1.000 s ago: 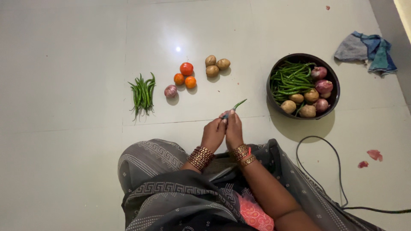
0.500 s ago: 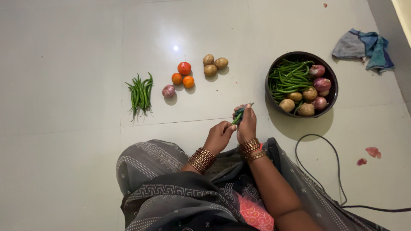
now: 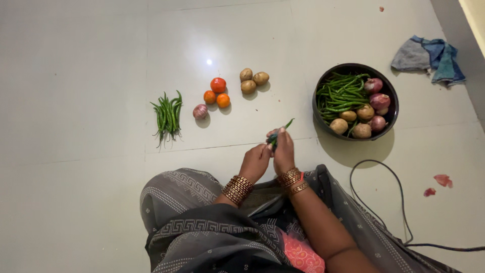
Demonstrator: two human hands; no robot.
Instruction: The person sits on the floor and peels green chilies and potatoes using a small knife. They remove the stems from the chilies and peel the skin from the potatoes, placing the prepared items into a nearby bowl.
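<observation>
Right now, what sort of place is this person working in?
Probably a home, maybe a kitchen floor: pale shiny tiles, with chillies, tomatoes and potatoes sorted on them, a dark bowl of vegetables, and a cloth lying nearby.

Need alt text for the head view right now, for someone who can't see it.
Both hands, left hand and right hand, hold a green chilli above a tiled floor. Beside them sits a black bowl of vegetables.
</observation>
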